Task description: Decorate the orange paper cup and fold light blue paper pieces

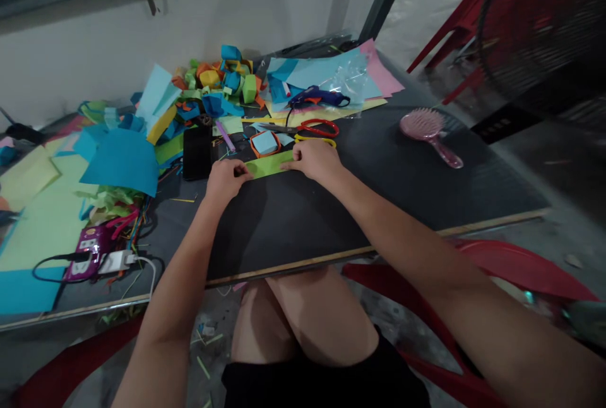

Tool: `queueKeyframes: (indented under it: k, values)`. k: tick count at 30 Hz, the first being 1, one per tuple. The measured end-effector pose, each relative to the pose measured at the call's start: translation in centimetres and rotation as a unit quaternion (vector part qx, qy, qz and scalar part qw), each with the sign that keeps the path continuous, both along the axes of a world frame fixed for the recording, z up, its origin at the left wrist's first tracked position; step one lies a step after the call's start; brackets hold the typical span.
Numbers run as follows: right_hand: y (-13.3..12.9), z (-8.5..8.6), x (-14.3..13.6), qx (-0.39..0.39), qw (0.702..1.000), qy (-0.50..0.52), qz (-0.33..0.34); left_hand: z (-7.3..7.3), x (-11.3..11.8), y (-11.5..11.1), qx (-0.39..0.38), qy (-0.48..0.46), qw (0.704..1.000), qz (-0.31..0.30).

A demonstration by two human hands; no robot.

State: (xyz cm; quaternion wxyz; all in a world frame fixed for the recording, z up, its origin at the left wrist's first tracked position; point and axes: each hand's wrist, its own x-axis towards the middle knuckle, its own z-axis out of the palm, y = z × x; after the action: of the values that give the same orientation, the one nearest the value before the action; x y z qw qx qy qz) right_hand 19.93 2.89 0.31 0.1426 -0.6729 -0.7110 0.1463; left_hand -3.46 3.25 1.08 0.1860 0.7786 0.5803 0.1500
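Our 2 hands, left (pixel 224 179) and right (pixel 318 159), pinch opposite ends of 1 green strip (pixel 269 166) | red-handled scissors (pixel 320 127) just beyond

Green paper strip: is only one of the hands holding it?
No, the left hand and right hand each grip one end of the strip.

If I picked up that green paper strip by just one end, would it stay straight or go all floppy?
The green strip would probably droop, since it looks like thin paper. It is likely very light: the left hand and right hand hold it with just their fingers. It probably wouldn't roll, as it looks flat between them.
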Motion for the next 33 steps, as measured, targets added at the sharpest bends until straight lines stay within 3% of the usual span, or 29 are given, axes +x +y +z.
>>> queueKeyframes:
  k: [6, 10, 12, 15, 20, 24, 33]
  values:
    - [0.2, 0.0, 0.2, -0.011, 1.0, 0.012, 0.002, 0.9, -1.4, 0.4, -0.044, -0.013, 0.999, -0.02]
    - [-1.2, 0.5, -1.7, 0.048, 0.998, -0.029, -0.02, 1.2, -1.3, 0.4, -0.042, -0.006, 0.999, -0.028]
    - [-2.4, 0.7, -3.5, 0.091, 0.994, -0.057, 0.005, 1.3, -1.1, 0.3, -0.038, 0.011, 0.999, -0.024]
    - [-3.8, 0.5, -6.2, 0.126, 0.986, -0.05, 0.095, 1.3, -1.0, 0.1, -0.031, 0.042, 0.999, -0.015]
    - [-5.0, 0.4, -7.9, 0.058, 0.986, -0.039, 0.15, 0.9, -1.2, 0.1, -0.015, 0.039, 0.999, -0.025]
    - [-5.9, 1.0, -7.7, 0.018, 0.977, -0.094, 0.193, 0.9, -1.3, 0.2, -0.033, 0.023, 0.999, -0.018]
    - [-6.5, 2.6, -6.2, -0.067, 0.972, -0.187, 0.129, 0.8, -1.2, 0.3, -0.058, -0.011, 0.998, 0.001]
